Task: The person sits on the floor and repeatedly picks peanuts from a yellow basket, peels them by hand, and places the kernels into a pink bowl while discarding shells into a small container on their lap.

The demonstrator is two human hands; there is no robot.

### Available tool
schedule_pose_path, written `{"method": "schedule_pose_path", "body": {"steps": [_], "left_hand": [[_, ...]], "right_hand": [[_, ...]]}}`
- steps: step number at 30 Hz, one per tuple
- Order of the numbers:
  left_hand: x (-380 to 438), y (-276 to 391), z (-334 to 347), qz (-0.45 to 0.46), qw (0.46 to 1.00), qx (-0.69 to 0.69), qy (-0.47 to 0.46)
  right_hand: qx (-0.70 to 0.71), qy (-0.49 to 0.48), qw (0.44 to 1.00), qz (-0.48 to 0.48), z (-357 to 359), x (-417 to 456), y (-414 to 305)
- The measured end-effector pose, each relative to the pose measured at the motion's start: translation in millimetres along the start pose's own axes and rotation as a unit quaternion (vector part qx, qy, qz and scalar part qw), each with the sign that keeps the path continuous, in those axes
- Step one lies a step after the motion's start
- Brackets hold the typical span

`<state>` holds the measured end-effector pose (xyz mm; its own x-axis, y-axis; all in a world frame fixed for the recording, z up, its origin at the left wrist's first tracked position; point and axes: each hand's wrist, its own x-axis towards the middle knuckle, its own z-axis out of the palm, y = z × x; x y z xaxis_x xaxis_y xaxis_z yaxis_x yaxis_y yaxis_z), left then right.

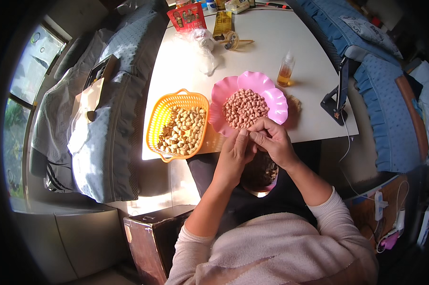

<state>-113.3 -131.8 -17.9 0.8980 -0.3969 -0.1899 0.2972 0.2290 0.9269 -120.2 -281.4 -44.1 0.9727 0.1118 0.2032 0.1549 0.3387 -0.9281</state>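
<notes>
My left hand (pixel 237 149) and my right hand (pixel 272 141) meet fingertip to fingertip at the near edge of a pink scalloped plastic dish (pixel 220 93). Their thumbs and fingers are pinched together; whatever lies between them is too small and covered to make out. Shelled peanut kernels (pixel 245 107) fill the middle of the dish. To its left stands an orange plastic basket (pixel 153 121) with unshelled peanuts (pixel 189 124) in it. Below my hands, at my lap, a container holds empty peanut shells (pixel 270 171), partly covered by my hands.
On the white table (pixel 307 46) stand a spray bottle (pixel 285 71) of amber liquid, a black tablet stand (pixel 337 94), a crumpled plastic bag (pixel 205 50), a red pouch (pixel 187 17) and a round frame on a stick (pixel 232 40). Sofas flank it; a white cable (pixel 348 142) hangs at right.
</notes>
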Motion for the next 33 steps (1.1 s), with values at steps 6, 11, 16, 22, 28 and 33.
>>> {"method": "schedule_pose_path", "body": {"steps": [6,11,16,22,28,33], "left_hand": [[18.8,-5.4,12.7,0.035,0.997,-0.043,0.047],[42.0,-10.8,7.1,0.064,0.996,-0.056,0.01],[65.6,-19.8,-12.7,0.147,0.977,0.149,0.046],[67.2,-12.2,-24.4,0.22,0.91,0.343,0.077],[39.4,3.7,-25.8,0.056,0.998,0.009,-0.013],[-2.9,-13.5,-27.9,0.004,0.997,0.012,-0.07]], "right_hand": [[-0.023,0.057,0.996,-0.065,-6.7,21.9,13.7],[0.04,0.067,0.997,-0.015,-14.6,35.5,12.4],[-0.149,0.138,0.973,-0.108,-22.4,49.6,17.4],[-0.188,0.162,0.962,-0.112,-34.0,55.6,15.1],[-0.077,0.078,0.994,-0.023,-25.4,31.5,-6.5],[-0.187,-0.06,0.981,-0.004,-26.6,-10.9,-16.5]]}}
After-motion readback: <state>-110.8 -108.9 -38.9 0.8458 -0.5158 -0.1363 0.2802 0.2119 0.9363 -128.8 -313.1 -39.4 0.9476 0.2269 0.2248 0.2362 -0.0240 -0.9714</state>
